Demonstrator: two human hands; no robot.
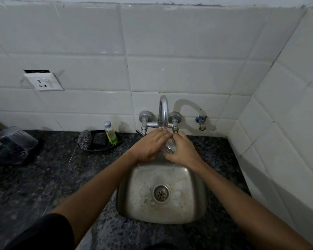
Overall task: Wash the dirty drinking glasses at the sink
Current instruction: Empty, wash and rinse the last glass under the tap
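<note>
A clear drinking glass (169,146) sits directly under the tap spout (163,112), above the sink (193,195)'s back edge, cupped between both hands. The left hand (148,145) wraps its fingers over the glass from the tap's left; the right hand (182,149) curls round it from the right. This looks like the rinsing or rubbing step on 1 glass. Next, it likely needs turning under the spout, then setting aside. Far left of the tap, 2 upturned glasses (16,139) rest on the counter (52,168). Nearer, a green liquid bottle (110,133) and scrubber (84,138) share a black tray (101,147); no label is readable.
</note>
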